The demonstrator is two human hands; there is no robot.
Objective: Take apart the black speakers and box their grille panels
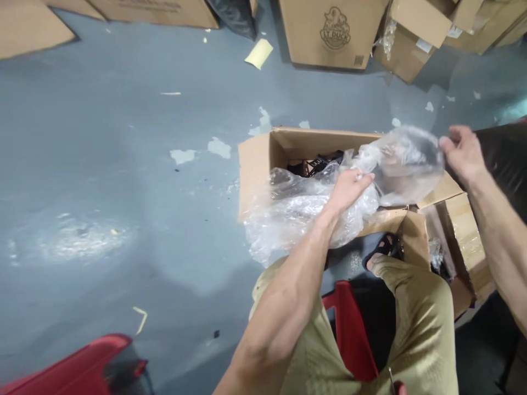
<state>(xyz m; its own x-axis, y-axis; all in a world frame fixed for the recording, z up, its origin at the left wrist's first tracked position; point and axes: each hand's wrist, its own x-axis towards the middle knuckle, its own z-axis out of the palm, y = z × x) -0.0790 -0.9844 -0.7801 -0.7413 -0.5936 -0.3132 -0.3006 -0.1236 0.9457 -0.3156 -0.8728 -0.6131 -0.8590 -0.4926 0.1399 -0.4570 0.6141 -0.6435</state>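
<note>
An open cardboard box sits on the grey floor in front of my knees. A clear plastic bag spills out of it and over its near wall. My left hand is closed on a fold of the bag at the box's middle. My right hand pinches the bag's other end, which is stretched up to the right and blurred. Dark items lie inside the box under the plastic.
Several cardboard boxes line the far wall. A taped smaller box stands to the right of the open one. I sit on a red stool; another red object is at bottom left. Paper scraps dot the floor.
</note>
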